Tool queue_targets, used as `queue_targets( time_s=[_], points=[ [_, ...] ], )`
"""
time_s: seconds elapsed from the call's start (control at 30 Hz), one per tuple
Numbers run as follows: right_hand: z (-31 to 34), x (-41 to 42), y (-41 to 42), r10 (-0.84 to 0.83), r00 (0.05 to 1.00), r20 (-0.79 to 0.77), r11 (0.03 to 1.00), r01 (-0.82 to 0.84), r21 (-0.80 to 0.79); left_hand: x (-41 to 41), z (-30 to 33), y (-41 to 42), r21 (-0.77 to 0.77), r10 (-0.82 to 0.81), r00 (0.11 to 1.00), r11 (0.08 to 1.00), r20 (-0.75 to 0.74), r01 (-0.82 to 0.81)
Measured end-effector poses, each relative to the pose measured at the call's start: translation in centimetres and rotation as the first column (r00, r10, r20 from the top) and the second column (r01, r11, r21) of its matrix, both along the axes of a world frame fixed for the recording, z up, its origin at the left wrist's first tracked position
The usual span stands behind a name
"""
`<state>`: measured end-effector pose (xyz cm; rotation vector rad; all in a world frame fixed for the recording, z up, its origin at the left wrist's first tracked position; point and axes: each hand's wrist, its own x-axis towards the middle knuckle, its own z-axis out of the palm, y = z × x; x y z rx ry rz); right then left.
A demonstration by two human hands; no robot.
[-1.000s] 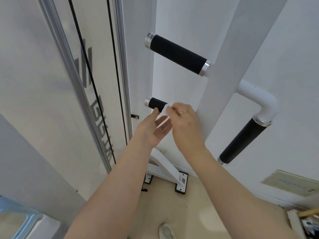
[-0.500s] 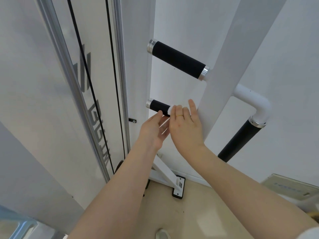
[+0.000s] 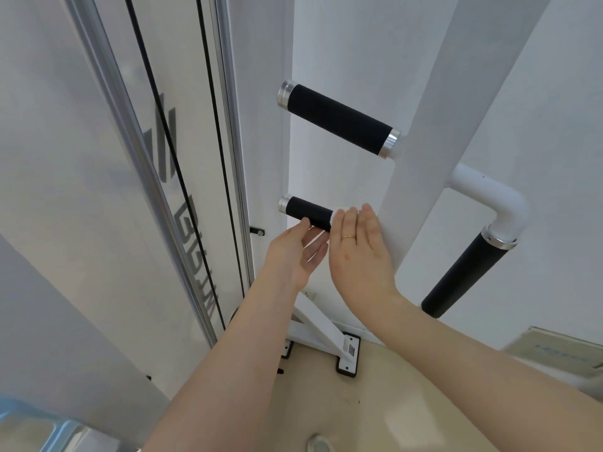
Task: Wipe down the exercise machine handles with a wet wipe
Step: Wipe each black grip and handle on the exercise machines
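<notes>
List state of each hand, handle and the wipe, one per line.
Left hand: open, fingers under the lower handle.
Right hand: open, fingers straight, pressing the wipe on the lower handle.
Wipe: mostly hidden under the right hand.
Lower handle: partly covered.
Upper handle: bare, untouched.
Side handle: bare, untouched.

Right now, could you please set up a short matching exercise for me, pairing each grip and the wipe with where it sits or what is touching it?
Things:
1. upper handle
2. lower handle
3. angled handle
4. wet wipe

States:
A. hangs below the white elbow pipe, untouched
B. pressed under the right hand
C. highest grip, no hand on it
D. left hand touches its underside

Pairs: 1-C, 2-D, 3-A, 4-B
</notes>
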<state>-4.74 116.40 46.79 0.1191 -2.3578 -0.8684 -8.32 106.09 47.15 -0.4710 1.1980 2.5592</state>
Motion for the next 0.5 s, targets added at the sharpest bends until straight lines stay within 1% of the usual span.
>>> queue_targets(
  time_s=[0.07,0.1,0.13,0.2,0.27,0.33,0.37,0.43,0.5],
  points=[
    [-0.4,-1.3,-2.7,0.052,0.998,-0.033,0.990,-0.056,-0.132,0.2,0.3,-0.4,-0.005,-0.031,0.999,0.999,0.026,0.031],
    [-0.5,-2.1,-4.1,0.099,0.995,-0.025,0.975,-0.102,-0.197,0.1,0.4,-0.9,-0.018,-0.029,0.999,0.999,0.035,0.029],
    [-0.4,-2.7,-5.2,0.151,0.989,-0.011,0.958,-0.149,-0.245,0.2,0.5,-1.3,-0.023,-0.012,0.999,1.000,0.038,0.013],
    [0.1,-3.3,-5.2,0.224,0.974,0.017,0.930,-0.209,-0.302,-0.1,0.4,-2.1,0.025,0.022,1.000,0.999,0.020,-0.023],
    [0.3,-2.7,-3.5,0.270,0.963,-0.008,0.913,-0.258,-0.316,-0.3,0.3,-2.5,0.009,0.043,0.999,0.999,0.010,-0.043],
    [-0.1,-1.6,-1.8,0.294,0.952,-0.082,0.911,-0.305,-0.276,-0.2,0.1,-2.5,-0.023,0.056,0.998,0.998,0.014,-0.056],
    [-0.3,-1.3,-1.5,0.280,0.956,-0.090,0.919,-0.294,-0.264,-0.1,0.2,-2.5,-0.031,0.054,0.998,0.998,0.018,-0.054],
    [-0.1,-1.7,-2.7,0.257,0.964,-0.068,0.919,-0.265,-0.290,-0.2,0.3,-2.7,-0.036,0.018,1.000,0.999,0.018,-0.017],
    [0.2,-2.7,-4.4,0.279,0.960,-0.007,0.908,-0.266,-0.324,-0.3,0.8,-3.0,-0.027,-0.038,0.999,0.999,0.005,0.038]
  ],
)
